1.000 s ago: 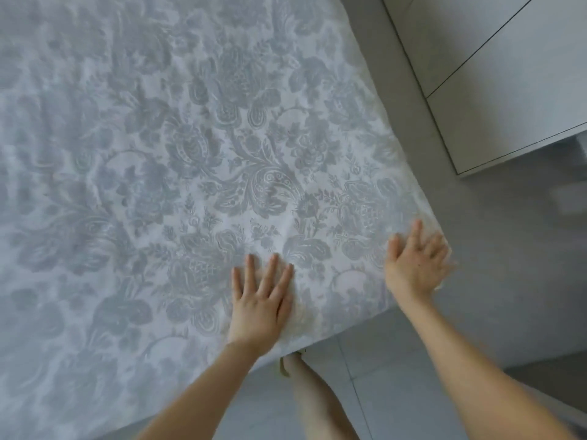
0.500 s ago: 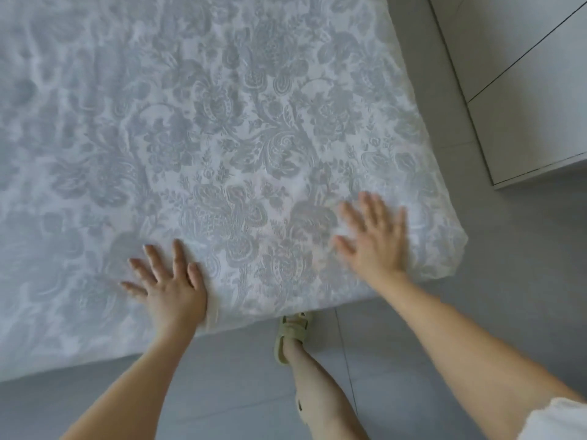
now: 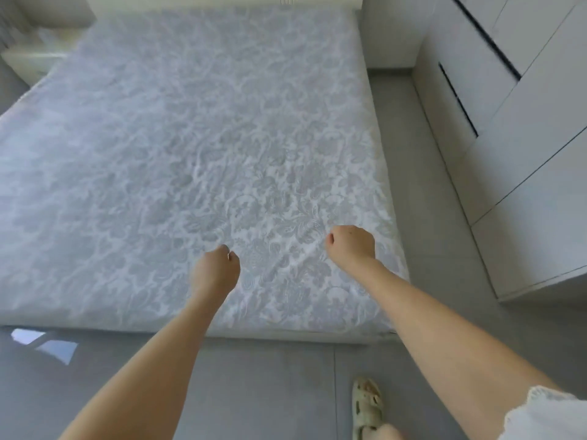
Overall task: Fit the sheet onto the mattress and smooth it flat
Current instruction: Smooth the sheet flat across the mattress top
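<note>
My left hand and right hand have curled fingers; whether they grip the sheet, I cannot tell. Hard pulling could bunch it.

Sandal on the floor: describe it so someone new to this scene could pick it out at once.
Find the grey floral sheet, then the grey tiled floor along its near edge. Close to the frame's bottom edge, right of centre, sits a pale green sandal, the only footwear visible.
</note>
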A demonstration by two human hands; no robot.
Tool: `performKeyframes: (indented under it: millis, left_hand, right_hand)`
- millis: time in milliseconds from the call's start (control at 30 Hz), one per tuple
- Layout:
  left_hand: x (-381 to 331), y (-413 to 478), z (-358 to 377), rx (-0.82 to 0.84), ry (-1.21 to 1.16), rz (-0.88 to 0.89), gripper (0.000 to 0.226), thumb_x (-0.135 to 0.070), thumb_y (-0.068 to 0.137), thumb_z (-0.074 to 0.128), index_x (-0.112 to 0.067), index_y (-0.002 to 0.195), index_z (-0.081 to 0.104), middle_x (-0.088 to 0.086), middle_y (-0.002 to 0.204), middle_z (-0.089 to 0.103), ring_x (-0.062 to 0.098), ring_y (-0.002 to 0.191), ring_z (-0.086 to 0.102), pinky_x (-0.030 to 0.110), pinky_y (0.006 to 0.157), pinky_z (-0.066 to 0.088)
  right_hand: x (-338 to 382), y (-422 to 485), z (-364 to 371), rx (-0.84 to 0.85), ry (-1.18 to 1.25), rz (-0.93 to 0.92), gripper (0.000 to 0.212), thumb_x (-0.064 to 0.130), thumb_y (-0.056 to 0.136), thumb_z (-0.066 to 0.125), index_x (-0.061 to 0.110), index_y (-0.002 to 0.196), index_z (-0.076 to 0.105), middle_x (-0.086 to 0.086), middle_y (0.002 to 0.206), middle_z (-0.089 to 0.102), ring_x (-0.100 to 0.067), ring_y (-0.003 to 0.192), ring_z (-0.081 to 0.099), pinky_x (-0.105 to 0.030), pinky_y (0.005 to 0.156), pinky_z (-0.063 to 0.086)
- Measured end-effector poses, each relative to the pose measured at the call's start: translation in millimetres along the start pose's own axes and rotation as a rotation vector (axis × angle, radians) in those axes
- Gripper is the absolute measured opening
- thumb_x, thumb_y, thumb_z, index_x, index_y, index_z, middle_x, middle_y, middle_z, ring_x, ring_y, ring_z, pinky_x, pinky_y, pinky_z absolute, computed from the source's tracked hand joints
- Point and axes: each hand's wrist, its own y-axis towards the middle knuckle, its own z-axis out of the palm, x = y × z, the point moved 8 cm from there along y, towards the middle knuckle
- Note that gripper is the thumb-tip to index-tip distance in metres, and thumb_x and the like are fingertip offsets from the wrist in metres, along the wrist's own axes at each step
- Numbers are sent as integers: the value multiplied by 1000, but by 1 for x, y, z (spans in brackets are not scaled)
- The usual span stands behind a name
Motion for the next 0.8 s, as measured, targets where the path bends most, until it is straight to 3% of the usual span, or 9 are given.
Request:
performKeyframes:
  millis: [200,267,333,400,500,633,800]
  left_hand:
    - [-73,-21,-118,-237,-16,-34,29,-24,97,37,-8,94,60,9,68,57,28,58,54,28,50,39]
    - [-101,-19,-145,-304,19,-66,29,-25,96,37,-10,96,61,7,71,55,27,62,52,28,54,37]
    - [-131,-17,-158,-358,21,-111,29,-25,96,37,-11,98,62,7,75,55,27,66,51,29,56,37]
    - [-162,-14,-159,-397,-8,-171,30,-26,95,37,-11,101,63,7,77,57,27,67,52,30,57,37]
    - [-220,-8,-143,-419,-61,-208,30,-28,96,38,-12,106,61,9,79,59,28,67,53,30,59,39]
    - [-289,10,-110,-397,-107,-177,30,-27,97,39,-12,112,60,9,84,67,26,66,57,30,56,43]
    - [-336,62,-74,-409,-149,-147,33,-26,97,42,-10,123,56,11,117,64,30,102,59,31,71,40]
  right_hand:
    - [-5,8,-108,-62,107,-187,39,13,94,36,15,55,28,2,51,29,-14,46,22,-26,45,18]
    - [-27,15,-134,-77,120,-257,37,16,95,36,13,58,37,0,54,38,-17,50,32,-27,46,22]
    - [-60,24,-155,-77,118,-319,33,20,97,35,10,73,56,-4,65,57,-21,58,45,-28,49,28]
    - [-96,36,-175,-77,94,-384,30,22,98,36,9,89,62,-6,75,63,-23,62,51,-29,50,29]
    - [-150,56,-206,-105,49,-442,28,21,98,35,10,92,60,-5,74,61,-23,62,49,-29,50,30]
    - [-207,98,-228,-81,86,-443,34,25,99,35,17,125,56,-2,100,69,-23,88,62,-31,73,48]
    - [-237,172,-224,-55,92,-485,38,28,100,35,20,134,49,0,109,68,-21,97,62,-29,73,44]
